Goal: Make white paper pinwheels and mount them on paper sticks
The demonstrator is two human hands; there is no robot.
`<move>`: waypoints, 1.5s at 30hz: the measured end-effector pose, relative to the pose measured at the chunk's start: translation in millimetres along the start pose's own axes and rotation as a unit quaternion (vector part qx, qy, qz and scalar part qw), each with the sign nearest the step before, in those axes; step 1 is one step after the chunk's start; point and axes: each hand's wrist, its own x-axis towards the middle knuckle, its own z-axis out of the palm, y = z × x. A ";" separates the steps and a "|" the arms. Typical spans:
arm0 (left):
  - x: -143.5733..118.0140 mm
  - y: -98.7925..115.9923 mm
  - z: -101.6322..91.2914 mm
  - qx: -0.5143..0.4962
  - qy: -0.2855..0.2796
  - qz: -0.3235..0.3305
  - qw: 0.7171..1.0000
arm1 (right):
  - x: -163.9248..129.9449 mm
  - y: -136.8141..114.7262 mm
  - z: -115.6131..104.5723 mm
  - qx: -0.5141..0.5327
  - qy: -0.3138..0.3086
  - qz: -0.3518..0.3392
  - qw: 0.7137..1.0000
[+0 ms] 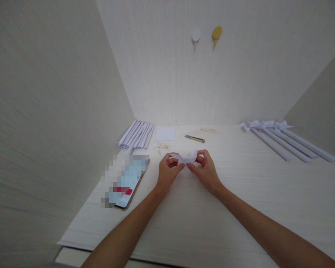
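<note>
Both grips pinched on small folded paper piece [186, 159], left hand [167, 172], right hand [205, 170]; light, creasable; hold by ends.

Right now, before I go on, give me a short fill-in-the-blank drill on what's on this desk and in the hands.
1. Both hands, the left hand and the right hand, pinch one small piece of white ____ between them.
2. The phone lies on the desk to the ____ of the hands.
3. The long paper rolls with bows lie at the far ____ of the desk.
4. On the back wall hang one white hook and one ____ hook.

Missing words: paper; left; right; yellow
</note>
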 end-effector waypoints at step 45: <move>-2.0 12.7 -13.6 -0.125 -0.290 -0.172 0.933 | 0.2 1.2 -3.6 -0.058 0.052 -0.040 0.996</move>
